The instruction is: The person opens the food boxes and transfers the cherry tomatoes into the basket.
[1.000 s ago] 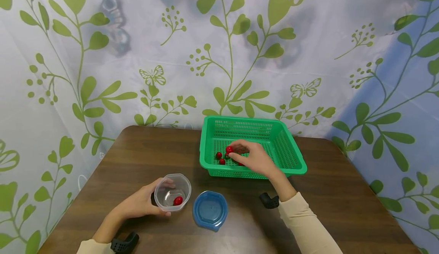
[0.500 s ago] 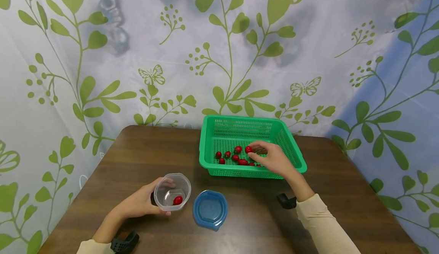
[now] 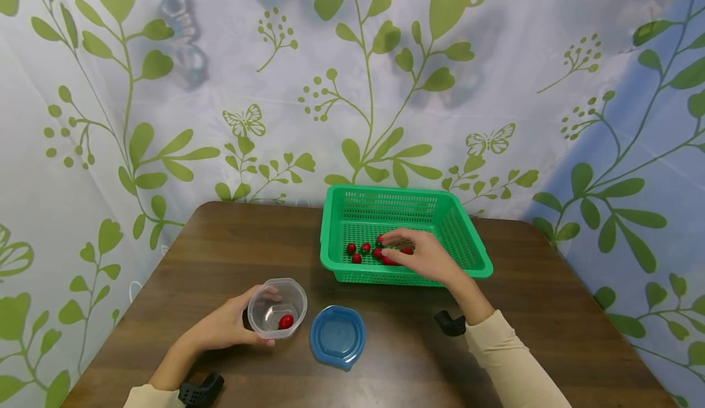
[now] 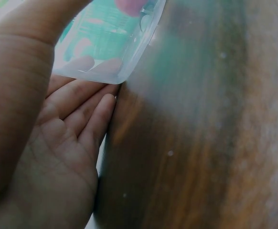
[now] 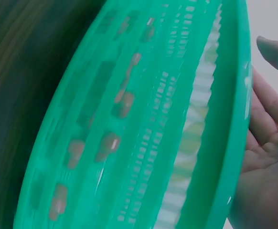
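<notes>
My left hand (image 3: pixel 234 322) holds a clear plastic container (image 3: pixel 292 292) at its left side, thumb in front and fingers behind. One small red fruit (image 3: pixel 286 322), like a cherry tomato, lies inside it. My right hand (image 3: pixel 424 258) is over the green basket (image 3: pixel 468 237), thumb and fingers apart. Several more red fruits (image 3: pixel 357 259) lie on the basket's floor, some partly hidden by that hand. One red fruit (image 3: pixel 380 240) is at its fingertips; no grip on it shows. In the right wrist view the fingers (image 5: pixel 268 114) are spread beyond the basket rim (image 5: pixel 241 95).
A blue lid (image 3: pixel 338 337) lies on the brown wooden table (image 3: pixel 248 243), between the container and the right arm. The basket stands near the table's back edge. A patterned curtain (image 3: pixel 341 90) hangs close behind the table.
My right hand moved right with a red fruit pinched in its fingertips, then let it go in the basket and came back left over the others. The left hand stays still.
</notes>
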A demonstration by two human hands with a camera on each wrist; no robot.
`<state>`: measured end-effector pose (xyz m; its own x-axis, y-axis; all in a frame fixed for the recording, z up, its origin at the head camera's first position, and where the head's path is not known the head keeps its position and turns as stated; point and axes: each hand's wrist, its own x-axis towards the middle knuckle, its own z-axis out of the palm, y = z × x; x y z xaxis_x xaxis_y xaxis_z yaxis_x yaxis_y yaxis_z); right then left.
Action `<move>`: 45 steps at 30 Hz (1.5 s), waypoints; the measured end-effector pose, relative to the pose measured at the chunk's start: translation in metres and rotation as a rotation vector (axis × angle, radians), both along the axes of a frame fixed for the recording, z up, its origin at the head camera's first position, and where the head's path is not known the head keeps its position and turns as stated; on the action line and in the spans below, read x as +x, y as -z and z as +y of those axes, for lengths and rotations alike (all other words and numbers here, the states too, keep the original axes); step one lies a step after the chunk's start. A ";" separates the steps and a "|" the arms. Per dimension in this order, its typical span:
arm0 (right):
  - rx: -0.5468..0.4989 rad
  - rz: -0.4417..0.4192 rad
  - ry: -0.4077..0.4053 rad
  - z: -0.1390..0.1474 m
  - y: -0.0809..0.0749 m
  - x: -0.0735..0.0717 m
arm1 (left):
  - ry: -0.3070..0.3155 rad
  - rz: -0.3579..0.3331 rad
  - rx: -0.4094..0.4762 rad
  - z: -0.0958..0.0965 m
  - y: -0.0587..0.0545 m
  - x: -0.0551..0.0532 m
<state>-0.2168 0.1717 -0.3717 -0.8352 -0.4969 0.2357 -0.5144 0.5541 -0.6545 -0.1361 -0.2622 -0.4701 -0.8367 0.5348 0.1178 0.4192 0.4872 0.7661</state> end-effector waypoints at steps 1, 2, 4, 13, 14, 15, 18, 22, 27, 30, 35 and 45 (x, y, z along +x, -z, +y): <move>-0.011 -0.004 -0.022 -0.006 -0.001 0.000 | 0.000 0.001 0.000 0.000 0.000 0.000; -0.022 -0.009 -0.041 -0.012 -0.001 0.001 | 0.000 0.001 0.000 0.000 0.000 0.000; -0.026 -0.006 -0.076 -0.024 -0.002 0.002 | 0.001 0.001 0.001 0.000 0.000 0.000; 0.030 0.022 -0.285 -0.082 -0.007 0.017 | 0.002 0.001 0.015 0.001 0.000 0.000; 0.040 0.021 -0.300 -0.088 -0.006 0.018 | 0.003 -0.001 0.019 0.001 0.001 0.000; 0.057 0.024 -0.310 -0.094 -0.006 0.019 | 0.005 -0.001 0.022 0.001 0.001 0.000; 0.112 0.037 -0.346 -0.110 -0.006 0.022 | 0.010 -0.004 0.029 0.001 0.001 0.000; 0.165 0.043 -0.412 -0.127 -0.005 0.026 | 0.020 0.000 0.030 0.001 0.001 0.000; 0.264 0.069 -0.471 -0.144 -0.003 0.028 | 0.030 -0.018 0.033 0.000 0.001 0.000; 0.355 0.124 -0.500 -0.154 -0.002 0.028 | 0.027 -0.028 0.029 -0.001 0.000 0.000; 0.472 0.197 -0.540 -0.169 0.002 0.030 | 0.014 -0.042 0.022 -0.001 0.001 0.001; 0.649 0.263 -0.580 -0.197 0.011 0.032 | -0.004 -0.065 -0.006 -0.001 0.000 0.001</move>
<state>-0.1848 -0.0254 -0.3828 -0.3712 -0.9242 -0.0898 -0.9162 0.3803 -0.1265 -0.1347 -0.2632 -0.4700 -0.8449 0.5316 0.0595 0.3664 0.4940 0.7885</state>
